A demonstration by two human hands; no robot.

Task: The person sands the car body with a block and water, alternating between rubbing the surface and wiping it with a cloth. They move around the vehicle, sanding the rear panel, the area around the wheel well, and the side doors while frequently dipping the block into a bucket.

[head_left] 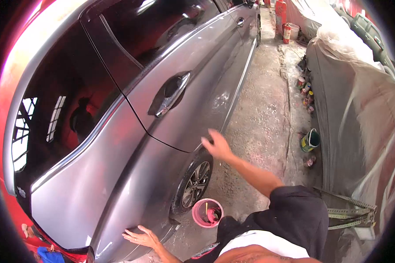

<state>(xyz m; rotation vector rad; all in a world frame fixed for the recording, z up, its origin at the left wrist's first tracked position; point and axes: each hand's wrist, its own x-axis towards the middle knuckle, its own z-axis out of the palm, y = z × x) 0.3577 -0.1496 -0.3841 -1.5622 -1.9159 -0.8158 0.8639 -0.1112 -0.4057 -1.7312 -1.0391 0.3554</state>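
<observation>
A dark grey car [131, 175] fills the left of the view, its side facing me. My left hand [142, 236] rests on the rear panel behind the wheel, fingers spread and nothing held. Higher up, my right hand [217, 145] is at the lower rear door edge, just above the wheel arch, with its fingers apart and nothing in them. The rear wheel [196, 184] sits between my two hands. On the floor beside it stands a pink bucket [196, 220] with a pinkish-red item [213, 215] inside.
A sheet-covered shape [342, 122] lines the right side. Along its foot stand several small cans [301, 82] and a dark green bucket [310, 141]. Slotted metal bars [346, 215] lie at lower right. A fire extinguisher [287, 34] stands farther back. Someone in blue [50, 255] shows at bottom left.
</observation>
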